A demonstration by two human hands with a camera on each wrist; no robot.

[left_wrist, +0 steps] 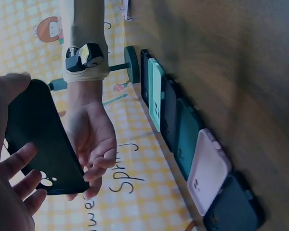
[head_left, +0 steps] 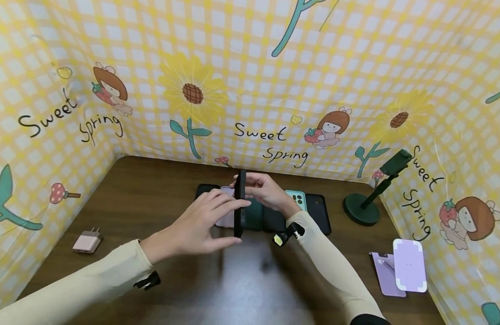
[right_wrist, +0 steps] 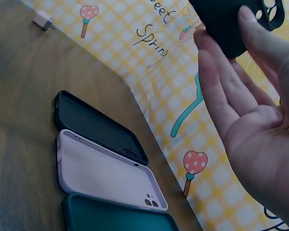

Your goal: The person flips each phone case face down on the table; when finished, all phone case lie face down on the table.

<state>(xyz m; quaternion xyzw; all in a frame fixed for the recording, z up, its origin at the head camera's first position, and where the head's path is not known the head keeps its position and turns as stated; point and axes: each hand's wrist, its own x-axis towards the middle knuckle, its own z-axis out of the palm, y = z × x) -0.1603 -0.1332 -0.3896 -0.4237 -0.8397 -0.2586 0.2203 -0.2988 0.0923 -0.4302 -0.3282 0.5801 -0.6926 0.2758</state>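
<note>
A black phone case (head_left: 239,205) stands on edge above the brown table (head_left: 160,189), held between both hands. My left hand (head_left: 233,223) grips its near part, thumb below and fingers along the side; in the left wrist view the case (left_wrist: 43,139) lies between that thumb and those fingers. My right hand (head_left: 250,183) pinches the far end, its thumb by the camera cutout of the case (right_wrist: 231,19). Behind the hands lies a row of cases: black (right_wrist: 96,127), lilac (right_wrist: 106,173), teal (right_wrist: 111,216), then a mint one (head_left: 297,197) and a black one (head_left: 320,212).
A dark green phone stand (head_left: 371,198) rises at the back right. Two lilac cases (head_left: 409,265) lie near the right front. A white charger plug (head_left: 87,241) sits at the left. Yellow checked backdrop walls (head_left: 250,67) close in three sides.
</note>
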